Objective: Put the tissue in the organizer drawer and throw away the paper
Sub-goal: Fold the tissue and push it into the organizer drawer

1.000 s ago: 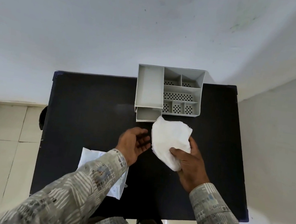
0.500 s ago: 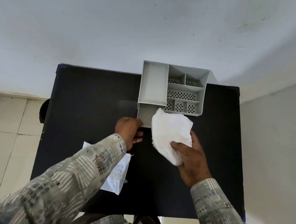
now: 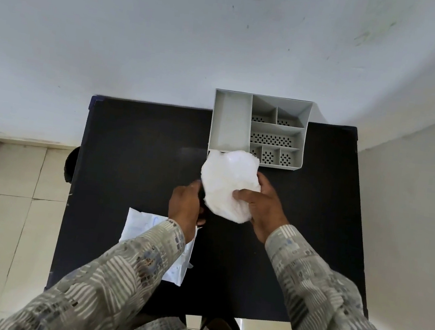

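Tissue (image 3: pixel 229 184): white, bunched into a soft rounded wad, held just above the black table (image 3: pixel 134 154), directly in front of the grey organizer (image 3: pixel 259 130), its far edge overlapping the organizer's near-left corner and hiding the drawer front there. Your right hand (image 3: pixel 264 208) grips the wad from the right, thumb pressed across its near face, fingers curled behind it. Your left hand (image 3: pixel 187 205) sits just left of the wad, fingers bent inward toward its lower edge; contact with the tissue cannot be told. The organizer stands at the table's far edge, one long compartment on its left, smaller perforated ones on its right. Paper (image 3: pixel 141 227): white sheet lying flat on the table, nearer to you than the organizer and to its left, partly under your left sleeve (image 3: pixel 125 271).
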`<state>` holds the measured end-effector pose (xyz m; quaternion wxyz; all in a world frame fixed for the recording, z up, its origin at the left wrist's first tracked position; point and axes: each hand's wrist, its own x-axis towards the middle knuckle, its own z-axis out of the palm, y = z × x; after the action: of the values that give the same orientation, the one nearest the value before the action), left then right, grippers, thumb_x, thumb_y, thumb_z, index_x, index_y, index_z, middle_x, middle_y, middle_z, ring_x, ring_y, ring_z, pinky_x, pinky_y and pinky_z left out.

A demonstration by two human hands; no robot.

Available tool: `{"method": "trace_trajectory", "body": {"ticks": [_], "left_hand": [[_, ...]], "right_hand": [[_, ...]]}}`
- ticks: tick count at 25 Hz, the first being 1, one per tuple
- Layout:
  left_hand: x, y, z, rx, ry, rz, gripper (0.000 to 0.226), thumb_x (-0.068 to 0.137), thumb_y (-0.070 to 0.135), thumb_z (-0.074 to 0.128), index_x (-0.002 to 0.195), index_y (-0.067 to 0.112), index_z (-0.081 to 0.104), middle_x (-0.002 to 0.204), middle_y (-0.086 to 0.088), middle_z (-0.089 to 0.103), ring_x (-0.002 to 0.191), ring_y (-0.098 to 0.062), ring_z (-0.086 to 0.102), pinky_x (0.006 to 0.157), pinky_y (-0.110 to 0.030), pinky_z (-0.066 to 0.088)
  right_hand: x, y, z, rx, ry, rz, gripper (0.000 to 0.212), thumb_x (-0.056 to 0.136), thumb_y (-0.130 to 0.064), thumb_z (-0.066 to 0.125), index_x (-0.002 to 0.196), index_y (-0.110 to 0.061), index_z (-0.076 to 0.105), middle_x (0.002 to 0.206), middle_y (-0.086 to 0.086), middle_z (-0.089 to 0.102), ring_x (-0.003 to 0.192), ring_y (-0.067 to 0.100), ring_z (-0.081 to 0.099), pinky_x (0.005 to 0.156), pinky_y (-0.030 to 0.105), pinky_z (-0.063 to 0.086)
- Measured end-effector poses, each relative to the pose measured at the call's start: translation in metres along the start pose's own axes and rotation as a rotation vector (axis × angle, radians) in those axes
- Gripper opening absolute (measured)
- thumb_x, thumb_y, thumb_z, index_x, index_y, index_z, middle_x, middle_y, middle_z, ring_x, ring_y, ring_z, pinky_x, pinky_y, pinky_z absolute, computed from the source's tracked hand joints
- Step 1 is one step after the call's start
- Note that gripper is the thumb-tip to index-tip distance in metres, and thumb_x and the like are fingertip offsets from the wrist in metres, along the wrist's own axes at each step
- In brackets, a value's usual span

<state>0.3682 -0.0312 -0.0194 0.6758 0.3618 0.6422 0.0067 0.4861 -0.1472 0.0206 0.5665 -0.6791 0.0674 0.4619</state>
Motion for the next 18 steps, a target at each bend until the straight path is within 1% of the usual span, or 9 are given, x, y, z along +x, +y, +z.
{"method": "trace_trajectory", "body": {"ticks": [2, 3, 5, 7, 9, 13, 15, 16, 18], "left_hand": [[-0.002, 0.01, -0.008, -0.053, -0.074, 0.009, 0.045, 0.099, 0.053, 0.057, 0.106, 0.012, 0.075, 0.09, -0.01, 0.077, 0.074, -0.025, 0.071, 0.07, -0.045, 0.064], [-0.003, 0.014, -0.012, -0.012, -0.115, 0.045, 0.037, 0.099, 0.045, 0.063, 0.104, 0.011, 0.075, 0.089, -0.012, 0.077, 0.069, -0.024, 0.071, 0.065, -0.041, 0.065], [-0.002, 0.021, -0.017, 0.131, -0.137, 0.148, 0.013, 0.094, 0.016, 0.075, 0.102, 0.006, 0.073, 0.09, -0.018, 0.076, 0.064, -0.021, 0.071, 0.058, -0.034, 0.063], [-0.002, 0.023, -0.019, 0.196, -0.127, 0.202, 0.018, 0.088, 0.001, 0.078, 0.103, 0.003, 0.069, 0.09, -0.018, 0.076, 0.065, -0.022, 0.072, 0.059, -0.034, 0.064], [-0.004, 0.024, -0.018, 0.163, -0.116, 0.198, 0.023, 0.086, 0.0, 0.079, 0.105, 0.003, 0.066, 0.09, -0.018, 0.075, 0.067, -0.024, 0.074, 0.062, -0.037, 0.066], [-0.004, 0.021, -0.018, 0.109, -0.108, 0.112, 0.031, 0.083, 0.016, 0.087, 0.096, 0.002, 0.062, 0.087, -0.019, 0.073, 0.067, -0.027, 0.075, 0.064, -0.039, 0.066], [-0.006, 0.022, -0.019, 0.179, -0.161, 0.063, 0.031, 0.081, 0.015, 0.089, 0.092, 0.006, 0.061, 0.085, -0.019, 0.073, 0.065, -0.027, 0.074, 0.064, -0.039, 0.067], [-0.007, 0.023, -0.019, 0.219, -0.188, 0.051, 0.029, 0.081, 0.012, 0.089, 0.09, 0.006, 0.062, 0.084, -0.019, 0.074, 0.064, -0.026, 0.073, 0.064, -0.039, 0.067], [-0.009, 0.028, -0.02, 0.272, -0.226, 0.055, 0.022, 0.081, 0.008, 0.087, 0.09, 0.006, 0.068, 0.082, -0.017, 0.075, 0.061, -0.023, 0.07, 0.066, -0.039, 0.067]], "right_hand": [[0.007, -0.004, 0.003, -0.162, 0.005, -0.001, 0.05, 0.087, -0.003, 0.074, 0.131, -0.022, 0.061, 0.125, 0.006, 0.073, 0.115, 0.03, 0.071, 0.094, 0.048, 0.061], [0.008, -0.004, 0.003, -0.265, 0.019, -0.017, 0.049, 0.088, -0.009, 0.076, 0.133, -0.022, 0.061, 0.125, 0.004, 0.073, 0.114, 0.028, 0.071, 0.095, 0.047, 0.06], [0.005, -0.002, -0.001, -0.435, 0.083, -0.07, 0.055, 0.087, -0.017, 0.079, 0.138, -0.022, 0.059, 0.126, 0.002, 0.071, 0.113, 0.025, 0.07, 0.098, 0.045, 0.059], [-0.002, 0.002, -0.006, -0.559, 0.169, -0.127, 0.061, 0.087, -0.02, 0.078, 0.144, -0.023, 0.056, 0.13, 0.004, 0.068, 0.116, 0.026, 0.067, 0.101, 0.042, 0.057], [-0.01, 0.006, -0.012, -0.664, 0.218, -0.155, 0.068, 0.089, -0.02, 0.076, 0.151, -0.024, 0.05, 0.136, 0.006, 0.064, 0.122, 0.027, 0.064, 0.105, 0.036, 0.052], [-0.02, 0.014, -0.014, -0.753, 0.27, -0.201, 0.068, 0.09, -0.013, 0.069, 0.153, -0.025, 0.048, 0.137, 0.008, 0.067, 0.122, 0.027, 0.065, 0.107, 0.032, 0.05], [-0.018, 0.02, -0.013, -0.714, 0.282, -0.216, 0.062, 0.088, -0.008, 0.068, 0.146, -0.026, 0.056, 0.13, 0.006, 0.069, 0.115, 0.026, 0.068, 0.104, 0.043, 0.057], [-0.017, 0.022, -0.013, -0.682, 0.276, -0.21, 0.059, 0.087, -0.006, 0.068, 0.142, -0.026, 0.06, 0.126, 0.004, 0.07, 0.111, 0.025, 0.069, 0.097, 0.047, 0.061], [-0.016, 0.022, -0.013, -0.656, 0.271, -0.204, 0.056, 0.087, -0.004, 0.068, 0.138, -0.025, 0.064, 0.119, 0.002, 0.07, 0.106, 0.024, 0.071, 0.088, 0.049, 0.065]]}}
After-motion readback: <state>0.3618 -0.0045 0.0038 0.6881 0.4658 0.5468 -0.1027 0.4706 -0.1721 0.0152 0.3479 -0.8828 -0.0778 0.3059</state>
